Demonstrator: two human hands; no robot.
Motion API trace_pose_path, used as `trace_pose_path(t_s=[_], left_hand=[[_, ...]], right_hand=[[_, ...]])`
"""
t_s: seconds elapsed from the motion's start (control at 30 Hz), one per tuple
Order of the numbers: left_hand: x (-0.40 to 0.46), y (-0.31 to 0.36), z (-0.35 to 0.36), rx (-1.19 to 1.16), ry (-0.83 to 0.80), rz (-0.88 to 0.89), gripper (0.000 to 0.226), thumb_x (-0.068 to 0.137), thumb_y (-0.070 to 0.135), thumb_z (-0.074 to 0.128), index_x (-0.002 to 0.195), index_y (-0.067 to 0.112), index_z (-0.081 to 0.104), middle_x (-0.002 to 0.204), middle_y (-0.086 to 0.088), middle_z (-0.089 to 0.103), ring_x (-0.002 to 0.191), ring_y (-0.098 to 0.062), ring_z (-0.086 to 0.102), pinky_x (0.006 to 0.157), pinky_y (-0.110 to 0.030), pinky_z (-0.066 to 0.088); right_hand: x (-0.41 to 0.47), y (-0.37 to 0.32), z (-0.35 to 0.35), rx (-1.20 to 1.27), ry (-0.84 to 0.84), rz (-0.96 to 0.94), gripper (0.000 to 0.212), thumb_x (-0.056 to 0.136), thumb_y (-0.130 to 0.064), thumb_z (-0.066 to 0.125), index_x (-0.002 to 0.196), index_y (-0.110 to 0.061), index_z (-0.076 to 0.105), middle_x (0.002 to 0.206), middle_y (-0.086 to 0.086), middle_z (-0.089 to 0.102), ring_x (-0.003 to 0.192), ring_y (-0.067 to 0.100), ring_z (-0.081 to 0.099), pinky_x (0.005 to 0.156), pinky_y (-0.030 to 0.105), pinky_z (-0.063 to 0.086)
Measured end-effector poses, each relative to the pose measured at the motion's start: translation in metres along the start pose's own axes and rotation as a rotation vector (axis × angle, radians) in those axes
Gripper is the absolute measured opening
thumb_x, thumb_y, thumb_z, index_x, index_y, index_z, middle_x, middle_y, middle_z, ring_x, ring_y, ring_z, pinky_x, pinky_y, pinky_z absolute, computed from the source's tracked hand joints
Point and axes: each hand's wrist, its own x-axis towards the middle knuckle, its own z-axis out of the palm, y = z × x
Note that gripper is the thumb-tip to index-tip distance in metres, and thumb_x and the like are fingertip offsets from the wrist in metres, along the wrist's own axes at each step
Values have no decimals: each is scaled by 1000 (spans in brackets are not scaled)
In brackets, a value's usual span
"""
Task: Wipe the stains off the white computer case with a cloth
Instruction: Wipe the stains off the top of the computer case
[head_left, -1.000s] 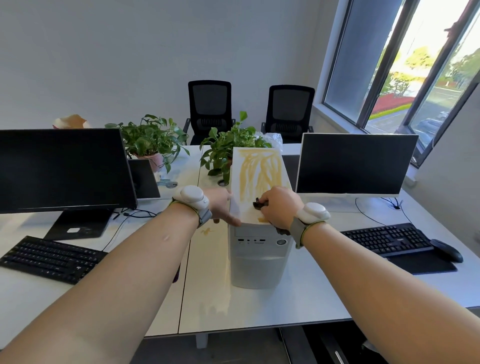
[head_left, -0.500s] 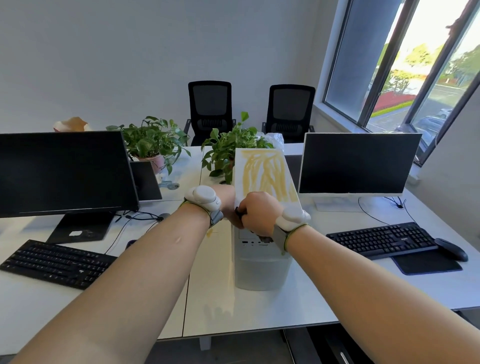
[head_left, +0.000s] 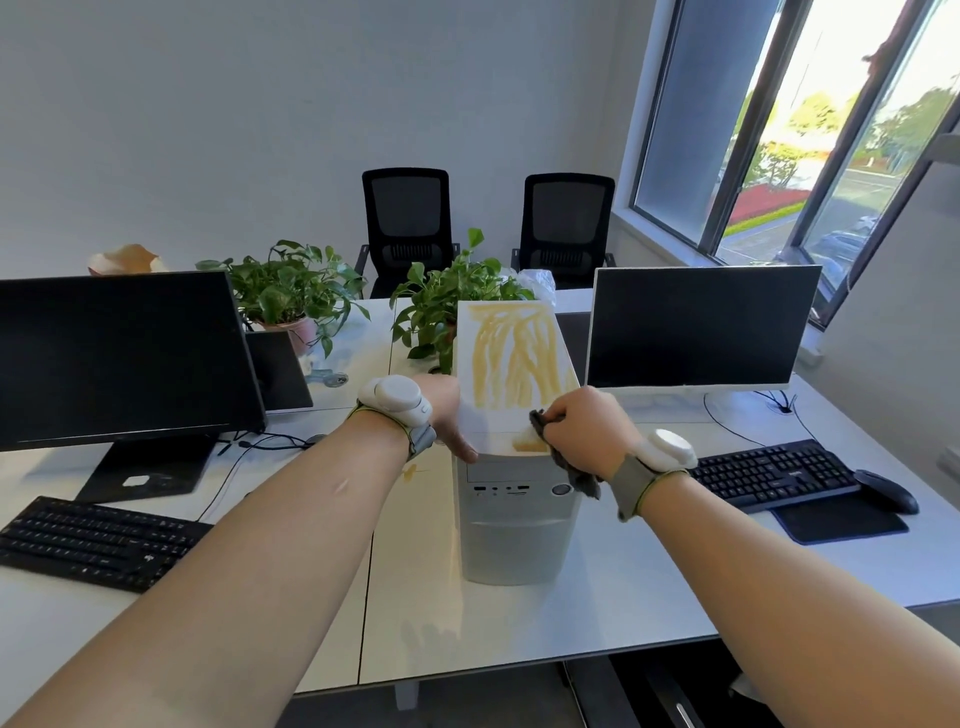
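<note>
Wiping at the near edge of the white computer case (head_left: 514, 525), upright on the tabletop (head_left: 519, 629) between the two forearms. Right hand (head_left: 587, 434) with fingers curled round a dark cloth (head_left: 563, 457), pressing it onto the case top beside a small yellow smear (head_left: 525, 445). Left hand (head_left: 447, 415) steadying the near left corner, thumb along the edge, fingers hidden behind the case, so impossible to tell how they lie. Further back, broad yellow stains (head_left: 514, 358) across most of the lid, untouched. Early in the job, by the look of it; next, probably long strokes away from the body. Keyboards (head_left: 774, 475) and monitors (head_left: 696, 325) either side, potted plants (head_left: 447, 306) just behind, crowding the far end.
</note>
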Motion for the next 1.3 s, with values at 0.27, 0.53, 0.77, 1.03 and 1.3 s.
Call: trace_pose_path(t_s=[0.27, 0.53, 0.77, 1.03, 1.3], left_hand=[[0, 10, -11, 33, -110, -42, 52, 73, 61, 83, 77, 12, 68, 91, -2, 78, 61, -15, 62, 59, -24, 49], [7, 22, -9, -98, -23, -67, 67, 64, 73, 82, 77, 9, 66, 69, -1, 75, 61, -18, 68, 65, -28, 56], [5, 40, -18, 44, -36, -85, 65, 74, 70, 77, 73, 9, 54, 70, -1, 57, 65, -20, 54, 55, -27, 40], [10, 38, -17, -4, -76, -99, 63, 71, 70, 79, 72, 12, 54, 73, 0, 57, 63, -18, 52, 53, -27, 37], [10, 41, -19, 7, -115, -166, 65, 75, 69, 76, 77, 9, 53, 82, -4, 57, 79, -22, 54, 69, -29, 41]], right_hand=[[3, 25, -5, -274, 146, 66, 25, 94, -18, 49, 84, -17, 72, 93, 2, 57, 76, 24, 57, 63, 28, 46], [-1, 27, -13, -244, 29, -26, 24, 86, -14, 51, 82, -15, 74, 81, 3, 64, 71, 24, 62, 59, 30, 57], [19, 19, -7, -186, 107, 25, 17, 85, -14, 54, 80, -13, 70, 92, 3, 57, 70, 24, 57, 59, 27, 48], [16, 38, -21, -20, -50, -42, 14, 80, -21, 68, 70, -20, 77, 68, 0, 70, 62, 19, 68, 56, 34, 62], [45, 44, -6, -73, 127, -51, 24, 92, -17, 54, 84, -17, 76, 87, 3, 66, 77, 23, 62, 68, 35, 59]])
